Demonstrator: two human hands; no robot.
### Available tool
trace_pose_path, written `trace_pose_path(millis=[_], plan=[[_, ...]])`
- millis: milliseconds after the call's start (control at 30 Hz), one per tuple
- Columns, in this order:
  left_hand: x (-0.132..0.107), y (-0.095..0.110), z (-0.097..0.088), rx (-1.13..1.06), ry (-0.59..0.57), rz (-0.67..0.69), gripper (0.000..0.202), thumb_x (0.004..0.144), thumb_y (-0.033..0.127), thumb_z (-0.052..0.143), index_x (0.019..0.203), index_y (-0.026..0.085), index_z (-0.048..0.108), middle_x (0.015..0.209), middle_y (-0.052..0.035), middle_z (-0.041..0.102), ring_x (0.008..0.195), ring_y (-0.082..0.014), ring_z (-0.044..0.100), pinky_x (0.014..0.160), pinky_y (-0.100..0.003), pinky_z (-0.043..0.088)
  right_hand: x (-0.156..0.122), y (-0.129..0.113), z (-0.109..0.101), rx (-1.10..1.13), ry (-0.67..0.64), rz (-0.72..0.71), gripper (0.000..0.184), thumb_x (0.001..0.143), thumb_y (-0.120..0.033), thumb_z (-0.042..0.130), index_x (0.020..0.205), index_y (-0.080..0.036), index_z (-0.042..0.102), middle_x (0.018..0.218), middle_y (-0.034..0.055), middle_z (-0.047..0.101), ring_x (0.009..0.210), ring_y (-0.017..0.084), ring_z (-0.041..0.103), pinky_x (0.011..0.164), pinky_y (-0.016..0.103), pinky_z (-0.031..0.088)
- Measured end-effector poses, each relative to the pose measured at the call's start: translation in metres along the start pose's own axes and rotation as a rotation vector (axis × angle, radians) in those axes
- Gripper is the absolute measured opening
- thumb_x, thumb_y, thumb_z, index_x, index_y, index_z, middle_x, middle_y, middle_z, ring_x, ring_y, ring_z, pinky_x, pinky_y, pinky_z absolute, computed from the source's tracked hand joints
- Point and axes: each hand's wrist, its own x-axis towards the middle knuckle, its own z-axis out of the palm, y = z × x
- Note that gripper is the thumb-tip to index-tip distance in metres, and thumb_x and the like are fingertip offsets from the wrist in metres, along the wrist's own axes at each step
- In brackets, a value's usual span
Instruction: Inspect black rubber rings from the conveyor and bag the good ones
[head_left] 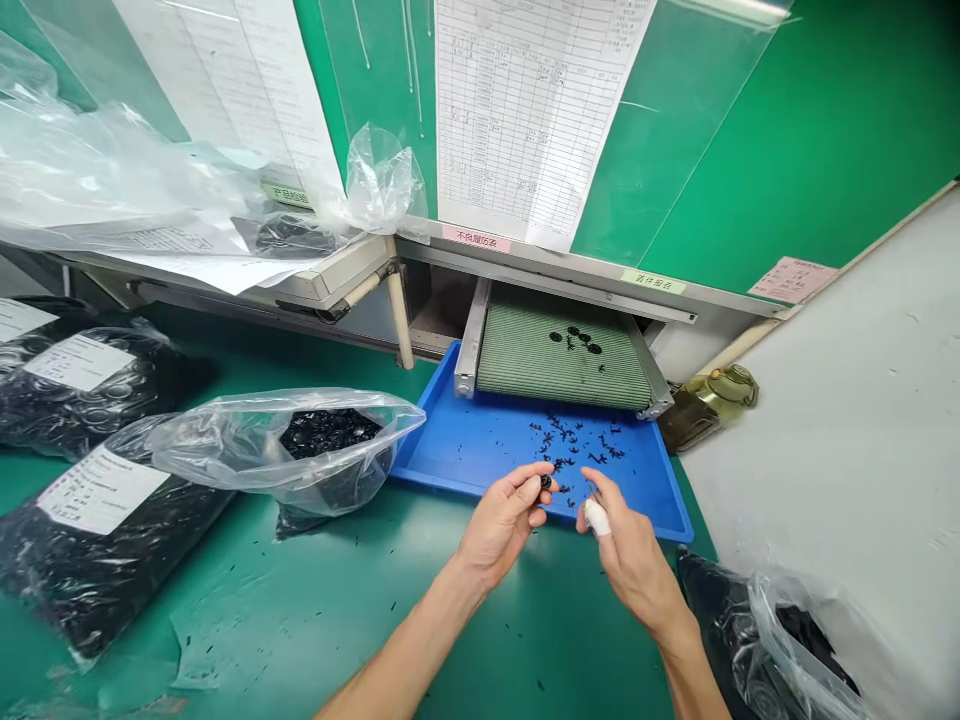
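Pinching a small black ring [545, 482] in the left grip [502, 525], nearly shut on its rim! Looking light, soft and slippery, so best taken by the edge. Hovering just beside with the right grip [630, 560], half open, nothing held, wrapped fingertip [598, 517] leading. Lying beyond: black pieces [574, 445] across a blue tray [480, 470], a plastic bag [225, 450] alongside, all on the green surface [300, 600].

Brightness: bright and even across the bench, with no dim corners.
Source: diffuse, seemingly from overhead.
Glare: white sheen on the plastic bag [217, 445].
Shadows: soft and faint beneath the left hand [499, 525], right hand [634, 565] and tray [465, 450].
Distortion: wide-angle bowing, with the shelf edge [570, 275] curving toward the sides.
Focus: sharp throughout, with no clear motion blur.
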Motion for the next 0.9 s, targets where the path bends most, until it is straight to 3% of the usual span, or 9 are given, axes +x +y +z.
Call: trace_pose_path(millis=[133,300,567,733,900], plan=[[-0.006,-0.001,-0.004,-0.018,0.005,0.022,0.023,0.071,0.025,0.073,0.09,0.013,0.066,0.081,-0.006,0.06,0.07,-0.0096,0.05,0.053,-0.019,0.034,-0.008,-0.001,0.003,-0.112,0.009,-0.069,0.029,0.091,-0.016,0.027,0.111,-0.024,0.047,0.087,0.0038,0.062,0.071,0.017,0.059,0.064,0.029,0.045],[-0.011,-0.005,-0.005,0.05,0.033,0.014,0.03,0.073,0.028,0.072,0.098,0.012,0.067,0.082,-0.0065,0.059,0.069,-0.0094,0.049,0.055,-0.02,0.034,-0.009,-0.008,0.016,-0.333,0.115,-0.217,0.038,0.087,-0.009,0.032,0.117,-0.021,0.052,0.102,0.0073,0.063,0.089,0.02,0.059,0.075,0.031,0.044],[-0.013,-0.012,-0.002,0.18,0.08,0.023,0.034,0.073,0.034,0.071,0.098,0.011,0.068,0.071,-0.0029,0.059,0.057,-0.0069,0.045,0.057,-0.022,0.035,0.0,-0.015,0.023,-0.504,0.127,-0.241,0.029,0.084,-0.005,0.037,0.099,-0.018,0.058,0.081,0.0055,0.06,0.076,0.02,0.052,0.068,0.029,0.037],[-0.01,-0.013,-0.003,0.146,0.113,-0.012,0.034,0.071,0.032,0.073,0.096,0.01,0.068,0.071,-0.0043,0.061,0.061,-0.0086,0.05,0.06,-0.023,0.039,0.002,-0.007,0.021,-0.503,0.097,-0.299,0.027,0.085,-0.005,0.036,0.096,-0.017,0.057,0.081,0.0047,0.059,0.075,0.018,0.05,0.069,0.028,0.035],[-0.01,-0.013,-0.002,0.214,0.132,-0.01,0.036,0.071,0.036,0.072,0.095,0.009,0.068,0.072,-0.0055,0.063,0.063,-0.0101,0.053,0.064,-0.024,0.042,0.006,-0.004,0.018,-0.614,0.089,-0.326,0.025,0.086,-0.005,0.038,0.08,-0.019,0.057,0.069,0.0014,0.054,0.066,0.017,0.044,0.063,0.028,0.03]])
